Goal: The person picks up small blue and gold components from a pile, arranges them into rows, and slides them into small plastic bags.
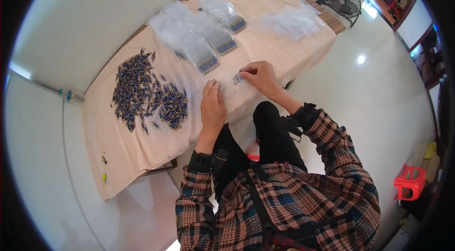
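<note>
My right hand (262, 79) pinches a small clear plastic piece with dark marks (238, 78), probably a little bag, over the cloth near the table's front edge. Just left of it, my left hand (213, 108) rests on the cloth, fingers stretched forward and holding nothing I can see. Beyond my hands lie clear plastic bags (194, 45), their near ends filled with rows of small blue-and-brass cylinders (207, 65). A large heap of loose cylinders of that kind (135, 90) spreads over the left part of the table.
Flat clear bags (296, 21) lie at the table's far right. A pale peach cloth (113, 156) covers the wooden table (332, 21). Small bits, one yellow-green (104, 178), sit at its left corner. A black fan (340, 0) and a red plastic stool (410, 181) stand on the floor.
</note>
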`<state>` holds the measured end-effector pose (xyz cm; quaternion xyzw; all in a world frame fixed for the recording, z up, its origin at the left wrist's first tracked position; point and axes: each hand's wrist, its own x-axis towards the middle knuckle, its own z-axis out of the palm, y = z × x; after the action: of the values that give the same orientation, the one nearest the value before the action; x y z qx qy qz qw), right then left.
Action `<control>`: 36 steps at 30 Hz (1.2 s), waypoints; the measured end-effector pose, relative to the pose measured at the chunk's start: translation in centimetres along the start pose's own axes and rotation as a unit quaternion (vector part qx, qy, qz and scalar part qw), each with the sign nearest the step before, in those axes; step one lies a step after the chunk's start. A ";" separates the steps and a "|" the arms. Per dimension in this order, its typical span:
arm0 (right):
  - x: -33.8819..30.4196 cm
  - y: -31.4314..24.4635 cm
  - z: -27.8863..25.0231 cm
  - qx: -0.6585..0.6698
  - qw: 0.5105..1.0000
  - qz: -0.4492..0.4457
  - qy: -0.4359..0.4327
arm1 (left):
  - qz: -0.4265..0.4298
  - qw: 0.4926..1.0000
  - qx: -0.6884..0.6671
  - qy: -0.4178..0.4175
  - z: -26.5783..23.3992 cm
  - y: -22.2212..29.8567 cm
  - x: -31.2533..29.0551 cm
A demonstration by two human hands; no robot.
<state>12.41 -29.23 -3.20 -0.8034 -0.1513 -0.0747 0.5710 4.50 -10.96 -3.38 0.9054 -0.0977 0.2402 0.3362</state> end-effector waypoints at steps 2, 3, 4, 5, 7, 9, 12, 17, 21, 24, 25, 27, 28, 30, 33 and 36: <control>0.2 -0.4 -0.5 -0.075 0.996 -0.018 -0.046 | -0.003 1.000 0.005 0.006 -0.1 -0.1 -0.1; 0.2 -0.4 -0.7 -0.075 0.996 -0.019 -0.048 | -0.004 1.000 0.008 0.009 -0.1 -0.1 -0.1; 0.2 -0.5 -0.9 -0.056 0.996 -0.012 -0.064 | -0.006 1.000 0.008 0.011 -0.2 -0.2 -0.1; 0.2 -0.3 -1.1 -0.037 0.996 -0.004 -0.079 | -0.009 1.000 0.005 0.014 -0.1 -0.1 -0.1; 0.2 -0.1 -1.4 -0.018 0.995 0.003 -0.097 | -0.015 1.000 -0.001 0.020 -0.1 0.1 -0.1; 0.2 0.1 -1.5 -0.031 0.992 -0.051 -0.114 | 0.001 0.999 0.030 0.037 -0.2 0.3 -0.3; 0.0 0.7 -1.5 -0.037 0.990 -0.082 -0.111 | 0.042 0.993 0.089 0.065 -0.3 1.3 -0.1; -0.3 0.8 -1.1 -0.043 0.991 -0.089 -0.085 | 0.121 0.984 0.123 0.052 0.2 2.7 -0.9; 0.0 0.8 -1.2 -0.069 0.988 -0.104 -0.088 | 0.128 0.986 0.104 0.028 1.4 3.5 -1.6; 0.5 0.9 -1.6 -0.088 0.985 -0.109 -0.105 | 0.132 0.984 0.115 0.041 2.1 3.7 -1.9; 0.6 0.7 -1.7 -0.094 0.983 -0.105 -0.119 | 0.130 0.984 0.117 0.040 2.2 3.7 -2.0; 0.9 0.1 -1.8 -0.100 0.981 -0.101 -0.135 | 0.126 0.984 0.121 0.039 2.3 3.6 -2.2; 1.0 -0.2 -1.9 -0.122 0.977 -0.106 -0.140 | 0.125 0.984 0.122 0.040 2.3 3.5 -2.2; 1.2 -0.8 -2.0 -0.167 0.968 -0.114 -0.150 | 0.120 0.986 0.106 0.041 2.3 3.4 -2.2; 1.3 -0.9 -1.9 -0.147 0.964 -0.168 -0.148 | 0.120 0.988 0.092 0.040 2.1 3.3 -2.3; 1.9 -0.5 -1.6 -0.132 0.955 -0.217 -0.152 | 0.127 0.988 0.079 0.036 1.9 3.3 -2.2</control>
<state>14.12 -30.31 -1.65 -0.8215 -0.3957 -0.0931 0.4000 2.18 -14.68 -3.88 0.9003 -0.1802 0.3203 0.2333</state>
